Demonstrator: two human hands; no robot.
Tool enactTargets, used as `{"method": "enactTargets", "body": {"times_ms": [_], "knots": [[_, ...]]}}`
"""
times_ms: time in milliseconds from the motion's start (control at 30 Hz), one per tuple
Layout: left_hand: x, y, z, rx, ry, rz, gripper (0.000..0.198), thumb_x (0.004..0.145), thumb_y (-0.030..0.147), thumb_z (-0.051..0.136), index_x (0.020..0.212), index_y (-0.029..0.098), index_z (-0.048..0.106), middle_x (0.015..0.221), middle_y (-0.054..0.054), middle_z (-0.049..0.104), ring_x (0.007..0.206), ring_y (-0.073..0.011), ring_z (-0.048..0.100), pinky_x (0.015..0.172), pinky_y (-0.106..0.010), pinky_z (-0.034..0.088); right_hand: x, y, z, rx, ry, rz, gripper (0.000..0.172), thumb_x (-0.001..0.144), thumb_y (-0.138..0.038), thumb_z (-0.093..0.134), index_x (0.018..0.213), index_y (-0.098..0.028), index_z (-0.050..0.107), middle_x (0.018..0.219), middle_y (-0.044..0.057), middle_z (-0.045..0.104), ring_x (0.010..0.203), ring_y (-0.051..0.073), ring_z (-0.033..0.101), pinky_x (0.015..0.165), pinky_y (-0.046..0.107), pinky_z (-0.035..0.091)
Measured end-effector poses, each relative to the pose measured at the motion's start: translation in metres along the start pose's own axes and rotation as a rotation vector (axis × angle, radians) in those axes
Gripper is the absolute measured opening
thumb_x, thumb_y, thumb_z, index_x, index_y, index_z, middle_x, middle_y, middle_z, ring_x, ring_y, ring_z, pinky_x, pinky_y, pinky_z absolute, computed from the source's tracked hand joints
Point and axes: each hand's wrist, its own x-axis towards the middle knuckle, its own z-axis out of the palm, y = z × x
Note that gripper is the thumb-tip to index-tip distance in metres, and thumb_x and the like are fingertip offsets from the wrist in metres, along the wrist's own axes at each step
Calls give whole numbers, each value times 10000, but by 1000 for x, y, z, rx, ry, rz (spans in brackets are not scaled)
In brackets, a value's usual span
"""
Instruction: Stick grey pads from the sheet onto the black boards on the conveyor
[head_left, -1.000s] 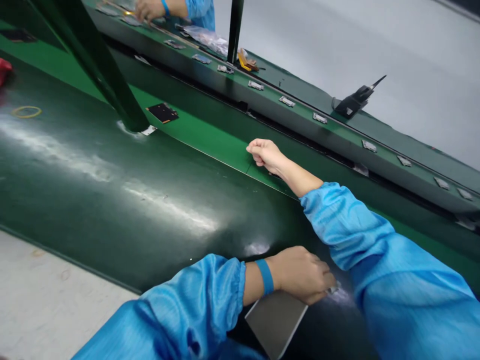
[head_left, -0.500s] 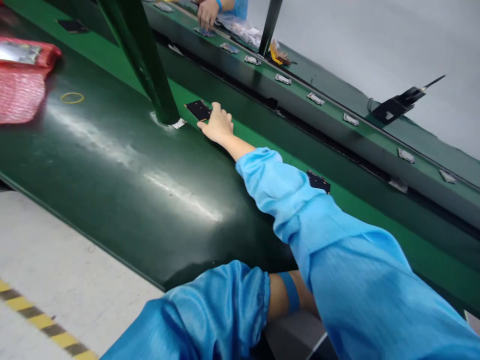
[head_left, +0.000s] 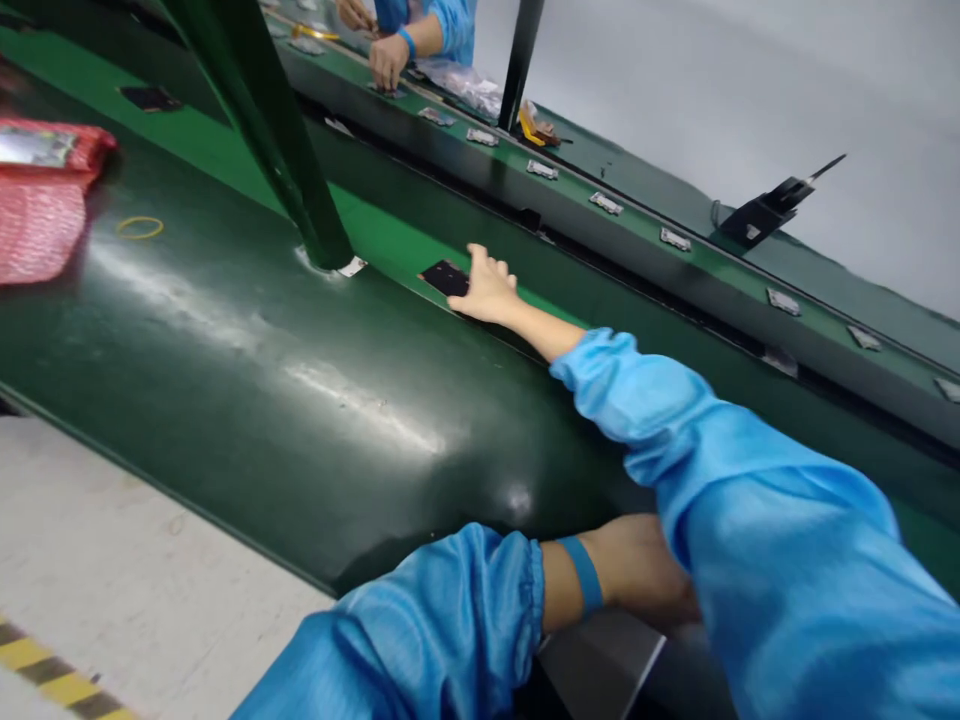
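The board [head_left: 445, 277] lies on the belt [head_left: 390, 232], just left of our right hand [head_left: 489, 287], the nearer one, spread wide; the board's length seems to follow the belt. Our left hand [head_left: 637, 562] hides its grip; we cannot tell.

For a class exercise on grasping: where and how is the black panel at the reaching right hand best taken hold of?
Probably by the near and far edges at the right end of the black panel, coming from the right and above. It looks thin and lies flat on the bright green strip, leaving its edges to pinch; the right hand is at that end.
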Motion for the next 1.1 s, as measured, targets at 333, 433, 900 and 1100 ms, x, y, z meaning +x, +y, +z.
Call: {"method": "enactTargets", "body": {"times_ms": [333, 433, 900, 1100], "knots": [[-2, 3, -10, -178, 116, 176, 166, 1033, 296, 679, 934, 225, 792, 985, -57, 814, 903, -224, 774, 617, -366, 528, -26, 39, -77, 227, -125, 17, 234, 902, -319, 782, 1056, -180, 673, 969, 85, 652, 921, 245, 638, 895, 482, 615], [-1, 0, -8, -174, 118, 217, 188, 1019, 294, 695, 869, 228, 789, 936, -46, 813, 864, -228, 758, 649, -379, 530, -19, 24, -66, 377, -237, 130, 149, 914, -243, 763, 853, -179, 643, 709, 37, 566, 617, 149, 478, 588, 338, 534], [-1, 0, -12, -189, 114, 182, 232, 1036, 247, 654, 847, 210, 783, 921, -45, 812, 856, -223, 750, 702, -399, 543, -39, 17, -66, 322, -231, 277, 135, 850, -55, 675, 764, -151, 633, 497, -60, 382, 450, 68, 292, 367, 170, 216], [0, 0, -17, -209, 71, 162, 234, 1022, 240, 668, 815, 220, 775, 888, -42, 809, 866, -230, 770, 669, -398, 539, -49, 20, -68, 273, -194, 274, 206, 857, -22, 686, 721, -147, 596, 534, -52, 435, 484, 73, 369, 437, 190, 318]]}}
